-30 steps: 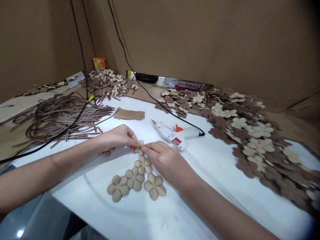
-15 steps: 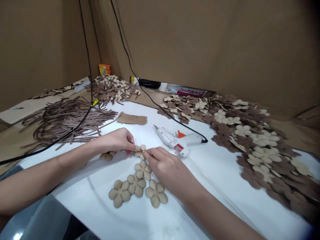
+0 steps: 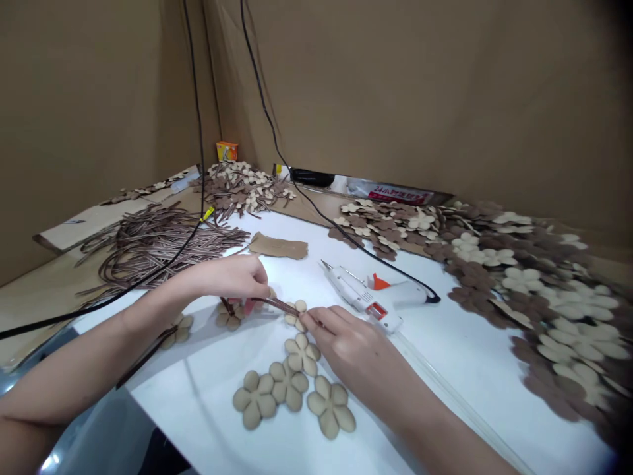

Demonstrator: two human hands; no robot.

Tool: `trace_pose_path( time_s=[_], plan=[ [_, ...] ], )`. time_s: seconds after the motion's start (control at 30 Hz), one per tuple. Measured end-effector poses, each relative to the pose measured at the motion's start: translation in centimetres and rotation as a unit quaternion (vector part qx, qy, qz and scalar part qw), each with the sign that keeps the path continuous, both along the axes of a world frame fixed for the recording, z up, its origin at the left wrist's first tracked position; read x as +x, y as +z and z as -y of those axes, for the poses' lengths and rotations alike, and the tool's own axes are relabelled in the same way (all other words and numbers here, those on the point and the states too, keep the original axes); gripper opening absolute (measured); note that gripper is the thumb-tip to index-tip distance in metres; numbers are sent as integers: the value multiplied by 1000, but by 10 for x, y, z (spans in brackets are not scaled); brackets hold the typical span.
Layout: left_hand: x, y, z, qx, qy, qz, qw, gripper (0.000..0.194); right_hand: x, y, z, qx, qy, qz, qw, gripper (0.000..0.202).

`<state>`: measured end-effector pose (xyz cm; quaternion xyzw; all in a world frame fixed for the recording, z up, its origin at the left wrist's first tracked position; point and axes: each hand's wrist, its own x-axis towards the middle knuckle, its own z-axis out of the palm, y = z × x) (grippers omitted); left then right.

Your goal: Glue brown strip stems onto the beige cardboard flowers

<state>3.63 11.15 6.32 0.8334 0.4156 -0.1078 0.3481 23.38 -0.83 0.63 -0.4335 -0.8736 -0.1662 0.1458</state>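
My right hand (image 3: 341, 340) pinches the end of a brown striped cord (image 3: 283, 305) over a small beige felt flower (image 3: 295, 306). The cord runs left, passing under my left hand (image 3: 240, 277). The fingers of that hand are closed, with a bit of beige at their tips; what they grip is largely hidden. Below the hands lie several puffy beige flowers (image 3: 285, 386). Under my left wrist is a flower with a cord (image 3: 230, 315), and another flower (image 3: 178, 331) sits by the forearm, partly covered.
A white glue gun (image 3: 361, 290) lies right of my hands, its clear glue stick (image 3: 445, 389) trailing toward me. Brown and beige flower cutouts (image 3: 524, 290) pile up at right. A cord bundle (image 3: 158, 244), black cable (image 3: 267, 112) and cardboard scrap (image 3: 278, 246) are farther back.
The view has shifted, moving the table contents right and slightly down. A brown cord now stretches between my hands at the small flower. More cord-bearing flowers show beneath my left arm.
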Motion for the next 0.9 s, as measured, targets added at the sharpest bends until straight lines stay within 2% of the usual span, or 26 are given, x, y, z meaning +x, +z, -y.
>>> trace_pose_path(
  time_s=[0.07,0.1,0.13,0.2,0.27,0.33,0.53,0.67,0.9],
  plan=[
    [0,0,3,140,11,-14,990,24,0,-1,0,10,4,-5,1000,27],
    [0,0,5,225,10,-5,974,22,0,-2,-1,15,6,-7,1000,27],
    [1,1,8,300,-12,19,954,20,0,-3,-1,20,7,-10,1000,27],
    [3,1,15,367,-124,95,917,20,0,-5,-1,31,9,-14,999,26],
    [4,-1,21,354,-265,152,884,21,0,-5,-2,31,6,-6,999,26],
    [5,-5,25,338,-341,164,862,20,0,-5,-2,29,4,2,1000,26],
    [3,-18,18,329,-393,171,842,24,1,-7,-3,15,12,-16,1000,31],
    [0,-22,9,321,-419,189,828,26,2,-8,-2,-25,11,-34,999,31],
    [1,-32,4,352,-440,236,792,27,4,-10,1,-59,4,-31,998,34]
  ],
)
